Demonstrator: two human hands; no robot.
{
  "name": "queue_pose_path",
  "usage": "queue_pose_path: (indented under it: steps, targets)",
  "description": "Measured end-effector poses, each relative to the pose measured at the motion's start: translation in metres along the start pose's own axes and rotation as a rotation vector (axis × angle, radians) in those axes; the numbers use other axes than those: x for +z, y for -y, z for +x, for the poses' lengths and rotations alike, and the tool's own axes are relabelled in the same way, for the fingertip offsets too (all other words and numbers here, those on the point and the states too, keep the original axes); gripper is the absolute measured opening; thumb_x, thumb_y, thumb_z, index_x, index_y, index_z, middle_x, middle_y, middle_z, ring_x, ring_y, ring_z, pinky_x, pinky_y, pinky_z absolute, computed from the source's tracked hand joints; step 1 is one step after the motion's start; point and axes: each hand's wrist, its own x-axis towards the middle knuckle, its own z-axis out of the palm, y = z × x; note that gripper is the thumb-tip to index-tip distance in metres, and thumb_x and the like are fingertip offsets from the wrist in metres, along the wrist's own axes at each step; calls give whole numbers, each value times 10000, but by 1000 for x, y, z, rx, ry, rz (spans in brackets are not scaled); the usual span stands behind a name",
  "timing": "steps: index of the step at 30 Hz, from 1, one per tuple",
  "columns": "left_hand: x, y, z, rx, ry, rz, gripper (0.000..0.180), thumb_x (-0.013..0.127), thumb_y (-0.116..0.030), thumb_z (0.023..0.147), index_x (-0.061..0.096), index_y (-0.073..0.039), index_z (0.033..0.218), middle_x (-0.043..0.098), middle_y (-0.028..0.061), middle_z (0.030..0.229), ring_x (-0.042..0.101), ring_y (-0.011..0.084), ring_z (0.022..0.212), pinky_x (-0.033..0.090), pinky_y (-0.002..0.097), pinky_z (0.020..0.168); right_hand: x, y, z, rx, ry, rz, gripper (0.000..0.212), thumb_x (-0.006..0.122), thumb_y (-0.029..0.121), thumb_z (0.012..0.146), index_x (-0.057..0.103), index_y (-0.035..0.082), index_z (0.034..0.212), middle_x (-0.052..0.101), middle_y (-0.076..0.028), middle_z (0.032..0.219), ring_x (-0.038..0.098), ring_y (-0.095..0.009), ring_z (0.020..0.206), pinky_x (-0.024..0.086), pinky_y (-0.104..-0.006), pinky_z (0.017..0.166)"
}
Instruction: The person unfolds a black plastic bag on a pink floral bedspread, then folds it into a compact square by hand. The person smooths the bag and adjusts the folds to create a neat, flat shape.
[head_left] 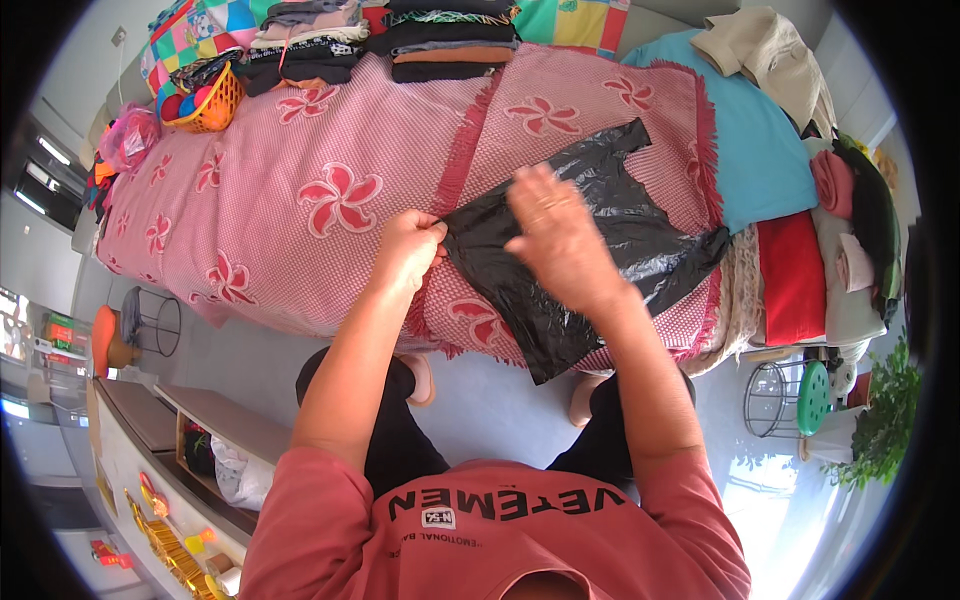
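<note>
A black plastic bag (620, 215) lies spread out and wrinkled on the pink patterned cover (390, 110), its two handle-like ends pointing to the right. My left hand (408, 248) pinches the bag's left edge between thumb and fingers. Over the middle of the bag is my right hand (562, 238), fingers stretched out and palm down, slightly blurred by motion. Whether its palm touches the plastic, I cannot tell. One lower corner of the bag hangs toward the front edge of the seat.
Folded clothes (450, 45) stand in stacks at the back. A yellow basket (212, 105) with colourful balls sits at the far left. Blue fabric (745, 150) and a red folded cloth (792, 280) lie on the right. An open drawer (225, 430) is at lower left, a green stool (813, 398) at right.
</note>
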Motion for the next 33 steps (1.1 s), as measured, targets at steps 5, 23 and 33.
queue_pose_path:
  steps: [5,23,33]
  targets:
    - [2,3,-1,19,17,-41,109,649,-82,926,629,25,923,642,87,750,609,148,582,484,286,495,47,31,6,-107,186,41,738,511,528,952,435,-8,1456,388,-142,1555,291,-285,1478,219,-476,1206]
    - [0,6,0,-10,-8,23,130,639,-100,937,603,23,922,609,84,725,602,156,573,461,298,466,31,-123,10,469,254,-278,769,543,527,946,368,19,1496,339,-174,1575,241,-344,1491,212,-537,1188]
    - [-4,20,17,161,-131,107,126,659,-92,901,610,13,853,621,93,705,604,185,578,473,343,537,18,5,13,113,167,-185,823,607,477,912,318,1,1517,274,-191,1597,211,-349,1501,196,-539,1195]
